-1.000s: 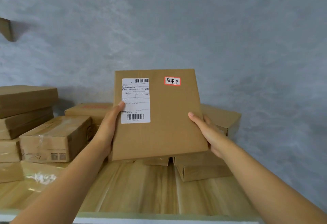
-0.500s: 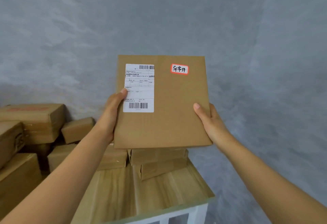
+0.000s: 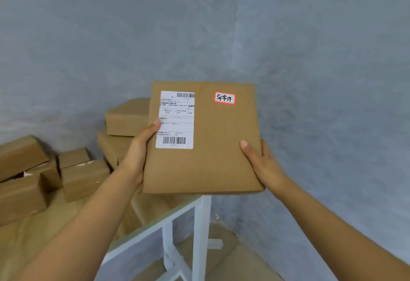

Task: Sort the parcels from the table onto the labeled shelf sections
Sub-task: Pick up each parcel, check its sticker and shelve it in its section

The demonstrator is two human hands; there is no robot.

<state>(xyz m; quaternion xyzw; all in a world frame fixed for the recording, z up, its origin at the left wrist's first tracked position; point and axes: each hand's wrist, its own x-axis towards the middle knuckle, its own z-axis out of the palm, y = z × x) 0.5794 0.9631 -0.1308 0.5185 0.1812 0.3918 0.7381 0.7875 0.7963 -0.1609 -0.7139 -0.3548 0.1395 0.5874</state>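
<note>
i hold the flat parcel (image 3: 203, 138) up off the worktop (image 3: 155, 223) between my left hand (image 3: 137, 154) and right hand (image 3: 259, 163), fingers pinching its side edges, reading its red-edged sticker (image 3: 224, 98); next i must find the matching shelf section, not in view

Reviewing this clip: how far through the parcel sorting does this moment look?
Done: nothing shows; no shelf is in view. In hand: the flat parcel with a red-edged sticker, held up by the left hand and right hand. Left: several boxes sit on the table.
</note>
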